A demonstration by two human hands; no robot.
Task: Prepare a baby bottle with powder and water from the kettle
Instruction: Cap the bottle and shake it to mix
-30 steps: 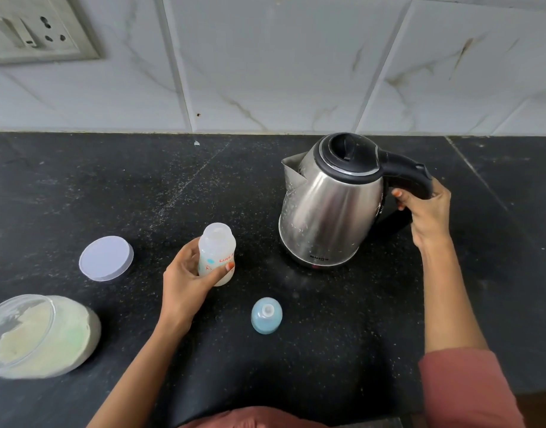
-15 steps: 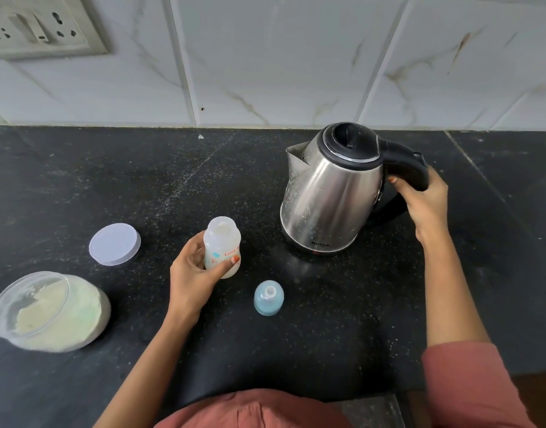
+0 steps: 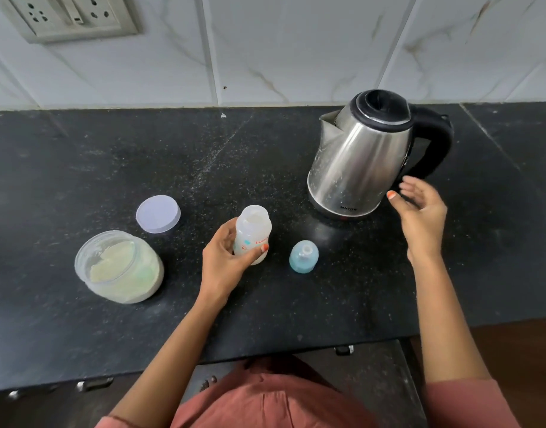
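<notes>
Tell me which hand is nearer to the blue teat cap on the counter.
Left. The left hand, holding the bottle, is just left of the blue teat cap, not touching it. The right hand is farther off, open beside the kettle.

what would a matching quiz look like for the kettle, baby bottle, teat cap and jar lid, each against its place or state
Things
1 kettle
2 baby bottle
3 teat cap
4 jar lid

Place or state
a gripped by the left hand
b flat on the counter beside the open powder jar
c blue, standing alone right of the baby bottle
d steel, upright, no hand gripping it

Pairs: 1-d, 2-a, 3-c, 4-b
</notes>
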